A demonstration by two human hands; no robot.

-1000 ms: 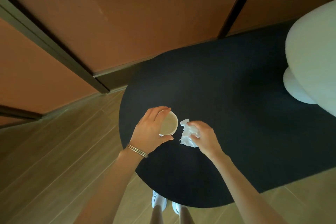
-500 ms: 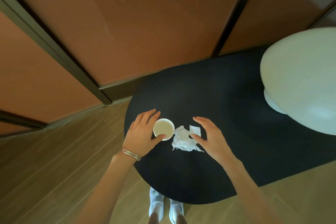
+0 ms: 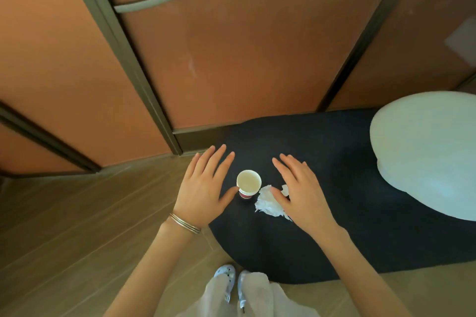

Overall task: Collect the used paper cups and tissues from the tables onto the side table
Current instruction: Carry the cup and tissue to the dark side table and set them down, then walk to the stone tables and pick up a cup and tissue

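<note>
The paper cup point(image 3: 248, 183) stood upright on the dark bench point(image 3: 334, 213) near its left end, mouth up and empty as far as could be seen, with a red band around its lower part. A crumpled white tissue point(image 3: 268, 204) lay just beside it, toward the near edge and slightly to the right; whether the two touched could not be told. Well apart from both, a large white rounded object point(image 3: 425, 152) took up the right side of the bench. Nothing stood between the cup and either hand.

The left hand point(image 3: 206, 188) hovered over the left edge of the bench, fingers straight and spread wide, holding nothing, its thumb tip right at the cup's side. The right hand point(image 3: 301, 193) was likewise flat and spread, empty, on the other side of the cup, its thumb lying over the tissue. Thin bangles point(image 3: 184, 222) circled the left wrist. Beyond the far edge rose an orange panelled wall point(image 3: 244, 59), and a wooden floor point(image 3: 77, 226) lay to the left.
</note>
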